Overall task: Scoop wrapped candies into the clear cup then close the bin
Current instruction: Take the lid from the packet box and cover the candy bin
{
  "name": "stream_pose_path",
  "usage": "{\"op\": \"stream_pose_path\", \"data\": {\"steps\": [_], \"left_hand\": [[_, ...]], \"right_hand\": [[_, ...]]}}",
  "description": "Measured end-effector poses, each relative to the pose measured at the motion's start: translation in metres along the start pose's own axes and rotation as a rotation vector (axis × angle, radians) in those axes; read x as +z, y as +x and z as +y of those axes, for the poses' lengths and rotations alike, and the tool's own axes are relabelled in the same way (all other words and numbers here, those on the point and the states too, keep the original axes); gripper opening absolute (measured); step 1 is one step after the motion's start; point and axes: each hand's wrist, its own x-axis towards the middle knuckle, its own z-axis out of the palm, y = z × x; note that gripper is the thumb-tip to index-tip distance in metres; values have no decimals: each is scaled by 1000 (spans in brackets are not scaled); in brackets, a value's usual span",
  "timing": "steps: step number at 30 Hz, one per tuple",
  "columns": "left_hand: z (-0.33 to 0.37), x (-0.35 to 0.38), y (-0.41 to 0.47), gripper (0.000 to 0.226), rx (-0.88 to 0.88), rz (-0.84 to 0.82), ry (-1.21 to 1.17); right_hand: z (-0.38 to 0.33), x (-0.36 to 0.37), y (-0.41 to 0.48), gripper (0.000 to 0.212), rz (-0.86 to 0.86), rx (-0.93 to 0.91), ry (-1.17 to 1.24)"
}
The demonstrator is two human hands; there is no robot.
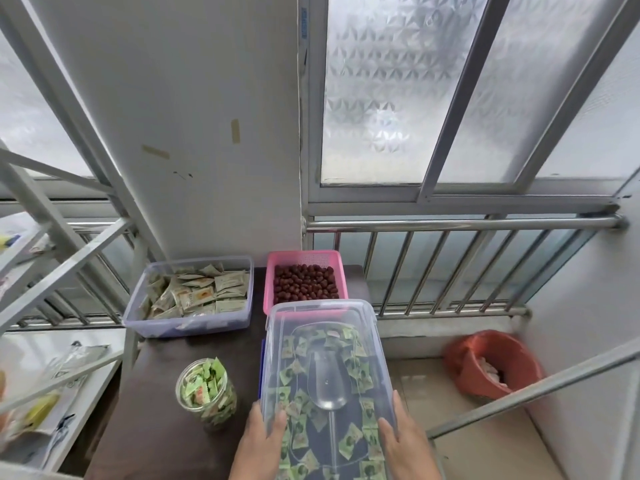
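Note:
A clear cup (pixel 206 393) full of green wrapped candies stands on the dark table (pixel 156 427), left of the bin. The clear bin (pixel 325 403) holds green wrapped candies with a clear scoop (pixel 329 382) lying on them. Its transparent lid (pixel 322 313) lies over the top. My left hand (pixel 261 441) grips the lid's near left edge, fingers over the top. My right hand (pixel 405 441) grips the near right edge.
A clear tub of beige sachets (pixel 188 299) sits at the back left, a pink basket of red dates (pixel 304 282) behind the bin. A metal railing (pixel 450 265) runs behind. An orange waste bin (pixel 491 365) stands on the floor at right; white shelving (pixel 52 375) at left.

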Motion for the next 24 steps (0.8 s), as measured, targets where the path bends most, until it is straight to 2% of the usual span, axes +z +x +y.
{"op": "stream_pose_path", "data": {"steps": [5, 11, 13, 15, 18, 20, 24], "left_hand": [[0, 0, -1, 65, 63, 19, 30], [-1, -1, 2, 68, 9, 6, 3], [-1, -3, 3, 77, -19, 12, -45], [-3, -8, 4, 96, -73, 17, -128], [-4, -16, 8, 126, -172, 39, -208], [-4, -19, 7, 124, -169, 79, -168], [2, -17, -3, 100, -109, 126, -24]], "right_hand": [[7, 11, 5, 67, 25, -30, -5], [8, 10, 1, 64, 63, 0, -14], [8, 9, 0, 63, 60, 15, 12], [10, 5, 0, 65, 19, 56, 134], [16, -2, 4, 90, -20, 210, 345], [20, -3, 7, 105, 23, 298, 388], [25, 5, 9, 92, 131, 311, 300]]}}
